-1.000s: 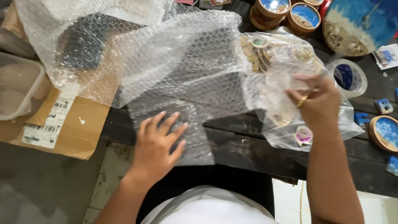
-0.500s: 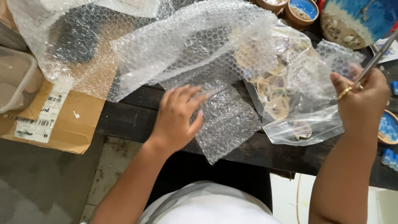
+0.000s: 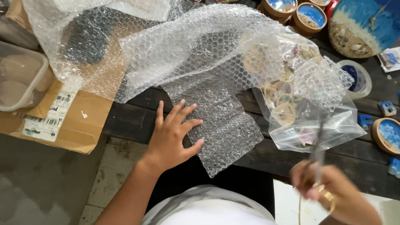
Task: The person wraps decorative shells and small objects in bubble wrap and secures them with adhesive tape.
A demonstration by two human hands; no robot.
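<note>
Since the earlier frame my right hand (image 3: 329,200) has dropped from beside the clear plastic bag of small shell-like pieces (image 3: 308,121) to the lower edge, its grip clenched on a thin, blurred metal tool (image 3: 318,154) pointing up at the bag. My left hand (image 3: 171,139) lies released, fingers spread flat, touching the near flap of one crumpled clear bubble-wrap sheet (image 3: 216,83) on the dark wooden desk (image 3: 129,118). One brown cardboard box (image 3: 79,125) sits left; two round blue-topped wooden dishes (image 3: 310,16) stand beyond.
</note>
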